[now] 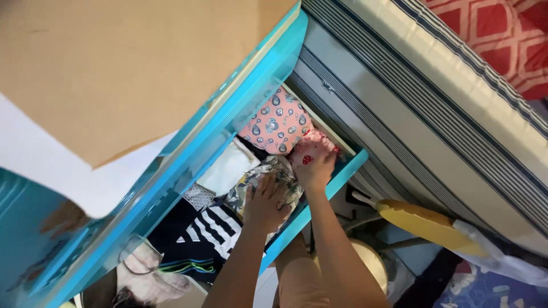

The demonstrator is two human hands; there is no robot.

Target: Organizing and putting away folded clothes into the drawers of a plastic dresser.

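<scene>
The left hand (264,202) was pressed flat and open on a patterned garment (268,182) inside the turquoise drawer (337,177); the right hand (313,165) was closed on red-dotted cloth (315,141); folded stacks risked being toppled

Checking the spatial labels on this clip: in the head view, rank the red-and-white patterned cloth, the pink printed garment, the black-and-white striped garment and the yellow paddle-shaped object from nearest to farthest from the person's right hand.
From the right hand:
1. Red-and-white patterned cloth, under the fingers, at the drawer's corner.
2. Pink printed garment, just beyond it in the drawer.
3. Black-and-white striped garment and yellow paddle-shaped object, outside the drawer by the mattress: too close to call.
</scene>
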